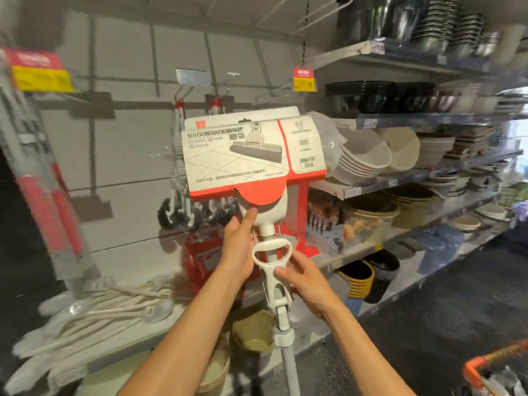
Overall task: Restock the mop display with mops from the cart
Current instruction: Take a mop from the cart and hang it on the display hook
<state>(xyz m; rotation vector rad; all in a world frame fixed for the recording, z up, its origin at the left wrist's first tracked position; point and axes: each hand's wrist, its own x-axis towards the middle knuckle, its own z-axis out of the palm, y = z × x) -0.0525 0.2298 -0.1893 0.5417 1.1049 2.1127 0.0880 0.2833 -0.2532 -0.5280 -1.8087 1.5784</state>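
Note:
I hold a white sponge mop (274,270) head-up in front of the display wall. Its head is wrapped in a white and red printed card sleeve (251,155). My left hand (238,247) grips the mop's white neck just under the sleeve, thumb pointing up. My right hand (303,277) is closed around the wringer lever and pole a little lower. The grey pole (290,364) runs down between my forearms. Behind the sleeve, other mops (183,201) hang from hooks (217,101) on the grey pegboard wall. An orange cart corner (497,367) shows at the lower right.
Shelves on the right carry stacked bowls (363,155), black basins and metal pots. Red-handled mops (48,201) lean at the left. White hangers or brushes (94,312) lie on the low shelf. Stacked baskets (253,330) stand near the floor. Yellow price tags (304,80) hang above.

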